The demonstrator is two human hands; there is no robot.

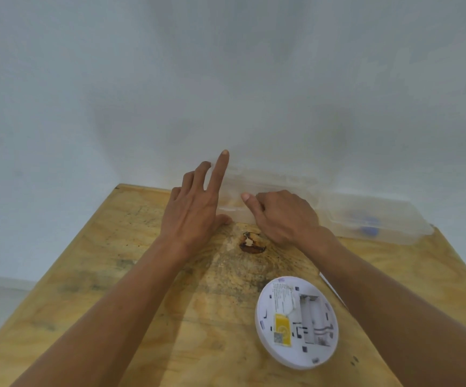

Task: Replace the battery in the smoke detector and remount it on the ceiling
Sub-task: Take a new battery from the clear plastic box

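Smoke detector [296, 322] lying back-up near tabletop's [114, 275] right edge, battery bay empty, awaiting left hand [195, 210], fingers extended, and right hand [284, 216], curled, gripping clear plastic box [268, 188] at far edge.

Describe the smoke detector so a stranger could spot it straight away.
Start at the plywood table against the pale wall. On its near right part, beside the right forearm, lies the smoke detector: a round white disc, back side up. Its yellow label and open battery bay set it apart from the clear plastic boxes by the wall.
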